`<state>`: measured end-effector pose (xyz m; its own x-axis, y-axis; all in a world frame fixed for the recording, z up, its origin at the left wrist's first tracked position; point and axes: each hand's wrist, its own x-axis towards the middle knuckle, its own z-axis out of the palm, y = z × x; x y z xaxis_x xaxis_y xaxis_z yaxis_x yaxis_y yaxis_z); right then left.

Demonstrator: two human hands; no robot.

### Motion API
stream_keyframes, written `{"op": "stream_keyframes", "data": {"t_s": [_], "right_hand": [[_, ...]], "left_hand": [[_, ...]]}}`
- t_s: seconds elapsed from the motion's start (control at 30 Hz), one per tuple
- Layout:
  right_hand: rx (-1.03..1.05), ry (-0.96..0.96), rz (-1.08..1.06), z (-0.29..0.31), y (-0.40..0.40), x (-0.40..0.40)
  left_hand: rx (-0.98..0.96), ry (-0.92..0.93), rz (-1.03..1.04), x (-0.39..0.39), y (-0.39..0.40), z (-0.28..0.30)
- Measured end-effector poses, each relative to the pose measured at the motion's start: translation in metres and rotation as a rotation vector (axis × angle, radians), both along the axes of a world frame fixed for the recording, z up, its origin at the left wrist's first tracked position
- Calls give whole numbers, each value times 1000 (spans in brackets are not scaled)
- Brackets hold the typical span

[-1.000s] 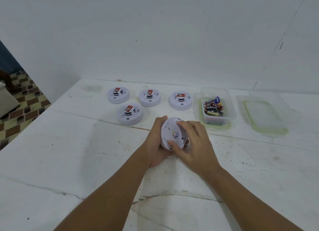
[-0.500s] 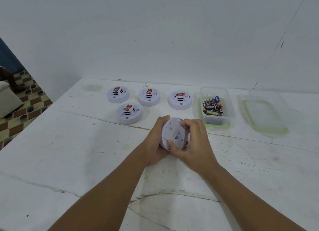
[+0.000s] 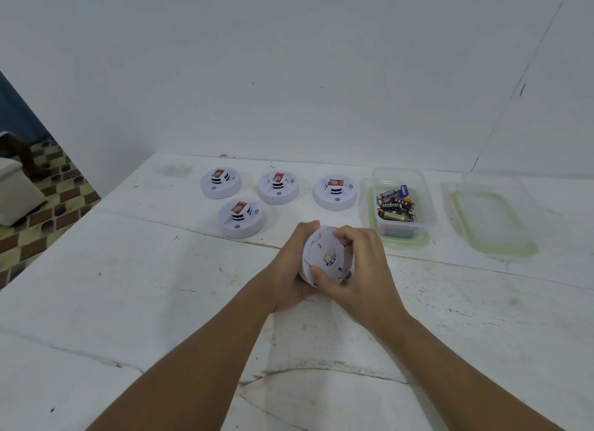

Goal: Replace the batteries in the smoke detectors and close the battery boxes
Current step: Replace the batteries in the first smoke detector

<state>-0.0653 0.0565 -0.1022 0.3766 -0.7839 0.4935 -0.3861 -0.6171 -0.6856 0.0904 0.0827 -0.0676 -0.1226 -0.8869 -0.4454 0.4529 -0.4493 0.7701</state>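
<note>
Grip: both hands hold one white smoke detector (image 3: pixel 324 253) just above the table (image 3: pixel 128 286), turned so its flat back faces up. The left hand (image 3: pixel 291 269) cups it from below and the left side; the right hand (image 3: pixel 360 266) pinches it, fingers curled over the top edge and thumb pressed on the lower rim.

Step in hand: judging by that hold, the person is working the back plate open or twisting it off. No battery bay shows yet, and I cannot tell whether the plate has started to give.

Label on the held unit: a small round sticker sits near the middle of the back; its print is too small to read.

Waiting detectors: four more lie face up beyond the hands, one nearest (image 3: pixel 241 217) and three in a row behind it, left (image 3: pixel 220 183), middle (image 3: pixel 278 186) and right (image 3: pixel 335 191). Each carries a red-and-white tag on its raised centre, writing illegible. None looks opened, though their backs are hidden.

Battery supply: a clear plastic tub (image 3: pixel 427 202) stands just right of the row, with loose batteries (image 3: pixel 397 205) inside. "EVEREADY" reads on several black-and-red cells; a blue one and a gold one carry print I cannot make out.

Lid: the tub's lid (image 3: pixel 495 224) lies flat, further right, apart from it.

Progress: early, by my reckoning. No battery lies out on the table, and as far as I can see all five units remain to be done.
</note>
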Motion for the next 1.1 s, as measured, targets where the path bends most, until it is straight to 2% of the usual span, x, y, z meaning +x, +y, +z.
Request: {"op": "stream_keyframes", "data": {"t_s": [0.17, 0.37, 0.63, 0.7, 0.8, 0.87, 0.97, 1.1], "right_hand": [[30, 3, -7, 6, -4, 7], [-68, 166, 77, 16, -15, -3], [-158, 172, 54, 17, -14, -1], [-85, 120, 55, 20, -12, -2], [168, -139, 47, 26, -6, -5], [180, -288, 35, 30, -3, -7], [115, -299, 3, 36, 1, -8], [163, -204, -71, 20, 9, -15]], "left_hand": [[-19, 111, 9, 2, -2, -5], [-12, 71, 24, 3, -5, -6], [-25, 126, 54, 0, -1, -3], [-16, 152, 57, 0, -1, -1], [-20, 154, 36, 3, -1, -4], [-6, 198, 73, 7, -2, -11], [5, 288, 159, 11, -2, -17], [-29, 446, 325, 15, 3, -18]]}}
